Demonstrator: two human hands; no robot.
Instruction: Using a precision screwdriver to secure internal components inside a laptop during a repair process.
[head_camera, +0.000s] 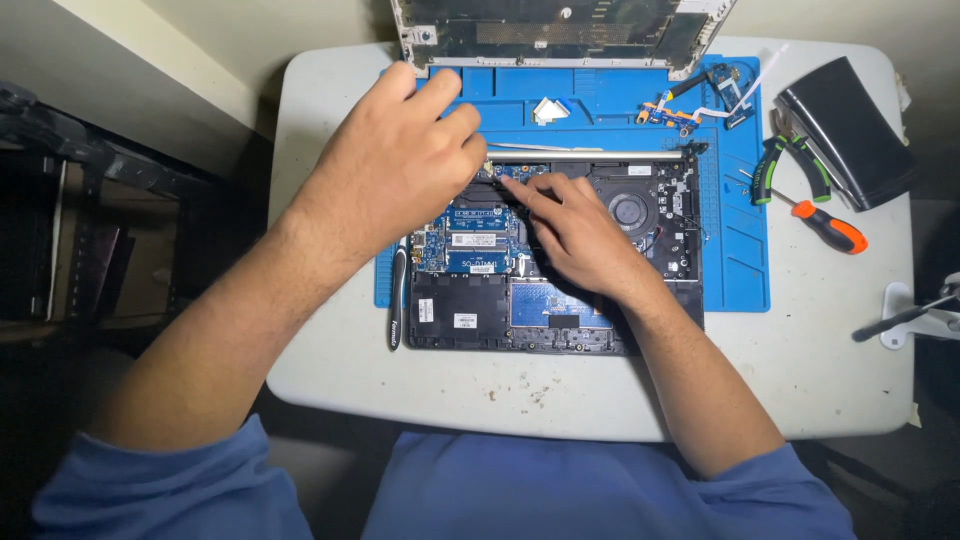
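The surface (330, 380) is a white top with rounded corners; its left edge drops to dark floor, and a bare strip of it lies between that edge and the blue work mat (745, 200). A black spudger (396, 300) lies along the mat's left edge, long axis running front to back.

The left hand (395, 165) hovers over the upper left corner of the opened laptop base (560, 260), fingers curled loosely together; whether it pinches anything cannot be told. The base sits centred on the mat, long axis left to right, hinge edge away from the person and front edge overhanging the mat toward the person. The detached lid (560, 30) rests just beyond the hinge edge.

The right hand (580, 235) lies on the circuit board (470, 240), index finger extended and pointing left toward the board's upper edge, other fingers bent. The fan (630, 210) sits just right of this hand.

Right of the mat, green-handled pliers (790, 165), an orange-handled screwdriver (830, 228) and a black pouch (845, 130) occupy the surface near its right edge.
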